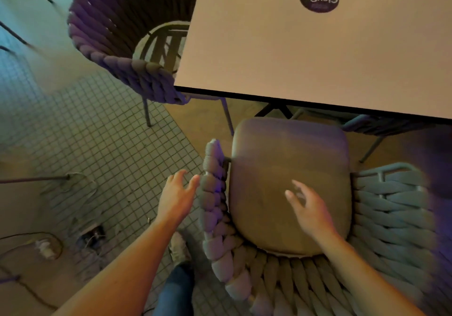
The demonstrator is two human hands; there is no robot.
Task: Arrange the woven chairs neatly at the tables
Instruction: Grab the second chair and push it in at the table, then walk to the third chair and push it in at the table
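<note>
Both hands spread and empty, the left hand [177, 193] just beside the thick braided-rope arm of the near woven chair [215, 208], the right hand [310, 208] over its smooth rounded seat cushion [281, 159], whose front edge nears the flat square table [305, 46] at 12 o'clock, a second woven chair [117, 36] at 10 o'clock beside open small-tiled floor [97, 144].

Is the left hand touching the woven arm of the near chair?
Cannot tell. In the head view, left hand fingertips meet the woven arm edge, but blur hides any gap.

Bare forearms, no sleeves — blue jeans [175, 291], a pale worn sneaker [179, 247]
</note>
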